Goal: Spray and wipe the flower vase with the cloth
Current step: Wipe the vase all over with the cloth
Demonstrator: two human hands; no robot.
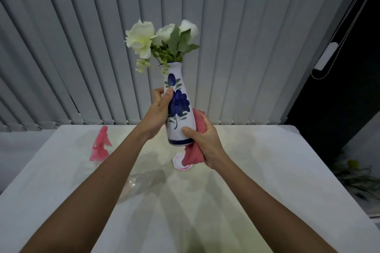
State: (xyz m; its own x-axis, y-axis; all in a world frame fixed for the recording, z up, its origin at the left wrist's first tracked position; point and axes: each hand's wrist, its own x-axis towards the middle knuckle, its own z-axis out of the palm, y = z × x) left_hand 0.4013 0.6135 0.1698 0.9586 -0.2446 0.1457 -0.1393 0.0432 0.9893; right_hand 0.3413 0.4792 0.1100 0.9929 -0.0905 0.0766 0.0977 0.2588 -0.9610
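Note:
A white flower vase point(182, 127) painted with blue flowers is lifted above the table, tilted a little to the left, with white artificial flowers point(160, 41) in its neck. My left hand point(158, 113) grips the vase's left side at mid-height, thumb on the front. My right hand point(205, 141) holds a pink cloth point(192, 156) pressed against the vase's lower right side, thumb across the front near the blue base band. The spray bottle point(100, 148), clear with a pink trigger head, lies on the table to the left, apart from both hands.
The white table point(267, 170) fills the lower view. A small white and pink coaster point(178, 163) lies on it under the vase. Grey vertical blinds point(82, 47) hang close behind the table. A dark window and cords are at the right.

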